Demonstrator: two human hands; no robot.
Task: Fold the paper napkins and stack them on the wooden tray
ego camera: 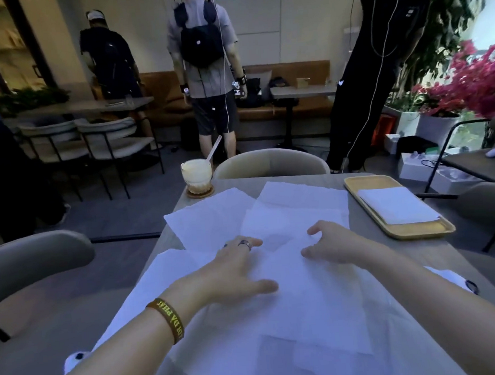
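Note:
Several unfolded white paper napkins [307, 306] lie overlapping across the grey table [369, 231]. My left hand [234, 271], with a ring and a brown wristband, rests flat on the napkins, fingers spread. My right hand [329, 244] hovers just right of it, fingers curled down onto the top napkin's far edge. At the far right stands the wooden tray [366, 185], holding one folded white napkin [397, 204].
A glass drink with a straw [197, 173] stands on a coaster at the table's far left corner. Padded chairs [271, 163] surround the table. Three people stand beyond it, with pink flowers [476, 80] at the right.

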